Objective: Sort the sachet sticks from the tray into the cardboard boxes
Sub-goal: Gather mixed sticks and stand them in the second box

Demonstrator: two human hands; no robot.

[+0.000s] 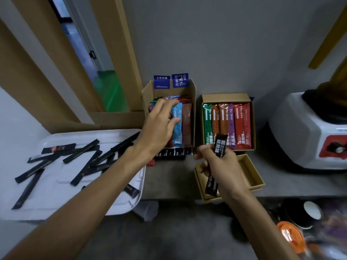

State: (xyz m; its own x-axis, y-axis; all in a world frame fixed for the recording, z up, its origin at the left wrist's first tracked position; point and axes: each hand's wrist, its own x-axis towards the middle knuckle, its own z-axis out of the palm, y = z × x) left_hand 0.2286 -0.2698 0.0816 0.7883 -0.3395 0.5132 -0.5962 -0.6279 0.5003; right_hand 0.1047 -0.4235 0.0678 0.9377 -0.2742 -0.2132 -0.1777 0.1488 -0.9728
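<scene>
Grey wall [225, 44] behind a grey counter [169, 175]; wooden door frame [120, 53] left, green floor [110, 91] beyond.

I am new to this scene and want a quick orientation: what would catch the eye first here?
The two bare hands in the middle: the left hand reaches into the left cardboard box of colourful sachets, while the right hand holds a black sachet near the right cardboard box. At the left, many black sachet sticks lie scattered on a white tray.

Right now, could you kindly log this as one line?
left hand: open, over left cardboard box | right hand: holds black sachet stick | tray: black sticks scattered
</scene>
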